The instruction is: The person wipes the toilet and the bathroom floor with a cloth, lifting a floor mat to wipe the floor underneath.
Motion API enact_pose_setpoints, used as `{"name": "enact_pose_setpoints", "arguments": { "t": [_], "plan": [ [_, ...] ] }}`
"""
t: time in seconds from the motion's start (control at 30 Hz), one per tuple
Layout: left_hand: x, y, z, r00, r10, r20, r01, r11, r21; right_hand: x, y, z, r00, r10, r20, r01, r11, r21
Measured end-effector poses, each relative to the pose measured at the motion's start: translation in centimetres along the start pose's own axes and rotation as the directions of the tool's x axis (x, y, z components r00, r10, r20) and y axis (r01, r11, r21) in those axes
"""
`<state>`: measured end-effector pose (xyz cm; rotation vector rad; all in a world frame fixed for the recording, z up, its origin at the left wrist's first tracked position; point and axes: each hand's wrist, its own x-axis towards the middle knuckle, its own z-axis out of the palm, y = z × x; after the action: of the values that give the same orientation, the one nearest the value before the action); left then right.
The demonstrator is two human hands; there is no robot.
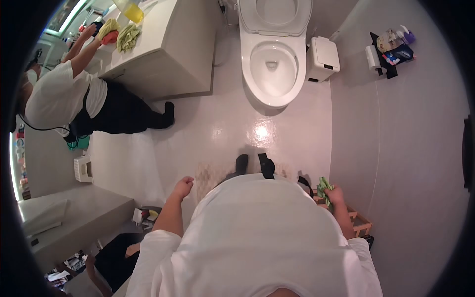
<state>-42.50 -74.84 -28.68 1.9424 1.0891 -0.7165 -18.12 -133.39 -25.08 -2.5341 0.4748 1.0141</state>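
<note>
My right hand (335,195), low on the right, is closed around a crumpled green cloth (323,191). The cloth sticks out past my fingers, above a wooden rack (360,223) by the wall. My left hand (184,187) hangs out to the left over the floor, beside a beige patterned mat (204,178). Its fingers are curled in, and nothing shows in them. Ahead of me stands a white toilet (273,69) with its lid raised.
A white bin (324,57) stands right of the toilet. A wall shelf (385,55) carries a paper roll and bottles. At the vanity counter (153,34), a co-worker (64,96) handles cloths near a yellow liquid bottle (131,11). Another person (116,260) is at lower left.
</note>
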Motion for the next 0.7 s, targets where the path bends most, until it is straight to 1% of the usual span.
{"name": "enact_pose_setpoints", "arguments": {
  "t": [0.03, 0.13, 0.23, 0.33, 0.43, 0.47, 0.53, 0.57, 0.63, 0.67, 0.7],
  "plan": [
    [-0.1, 1.0, 0.1, 1.000, 0.019, -0.007, -0.019, 1.000, -0.004, -0.4, -0.4, -0.6, 1.000, 0.006, 0.021, -0.006, 0.999, 0.033],
    [0.1, 3.6, 0.6, 0.999, 0.040, -0.013, -0.041, 0.999, -0.017, 0.0, 1.5, -0.5, 0.999, 0.001, 0.040, -0.003, 0.999, 0.042],
    [-1.0, 8.4, 0.7, 0.999, 0.042, -0.003, -0.042, 0.995, -0.089, 0.3, 2.9, -0.4, 0.999, -0.034, 0.027, 0.030, 0.993, 0.118],
    [0.0, 10.0, 1.8, 0.994, 0.104, -0.009, -0.104, 0.995, 0.003, 1.9, 4.5, -0.2, 1.000, 0.003, 0.029, -0.006, 0.995, 0.097],
    [1.9, 9.9, 2.7, 0.994, 0.078, 0.080, -0.080, 0.996, 0.025, 1.3, 2.0, -1.9, 1.000, -0.022, 0.002, 0.022, 0.996, 0.081],
    [1.0, 11.4, 2.4, 0.994, 0.081, 0.077, -0.084, 0.995, 0.046, 2.5, 2.2, -1.6, 1.000, -0.020, 0.021, 0.017, 0.991, 0.129],
    [1.9, 11.4, 2.1, 0.992, 0.091, 0.085, -0.100, 0.990, 0.102, 4.6, 2.9, -1.0, 0.998, 0.003, 0.062, -0.017, 0.974, 0.224],
    [2.7, 11.7, 2.1, 0.990, 0.098, 0.098, -0.110, 0.985, 0.132, 4.5, 2.1, -1.4, 0.999, -0.015, 0.033, 0.006, 0.971, 0.238],
    [4.4, 12.8, 1.1, 0.990, 0.106, 0.092, -0.122, 0.976, 0.181, 2.7, -2.4, -3.8, 0.999, -0.039, -0.028, 0.045, 0.964, 0.261],
    [4.8, 12.9, 0.6, 0.990, 0.100, 0.097, -0.118, 0.971, 0.206, 3.1, -2.0, -3.4, 1.000, -0.026, -0.007, 0.027, 0.965, 0.260],
    [5.4, 13.4, -0.1, 0.992, 0.086, 0.088, -0.099, 0.981, 0.168, 4.1, -1.8, -2.9, 1.000, -0.019, 0.010, 0.016, 0.966, 0.260]
  ]
}}
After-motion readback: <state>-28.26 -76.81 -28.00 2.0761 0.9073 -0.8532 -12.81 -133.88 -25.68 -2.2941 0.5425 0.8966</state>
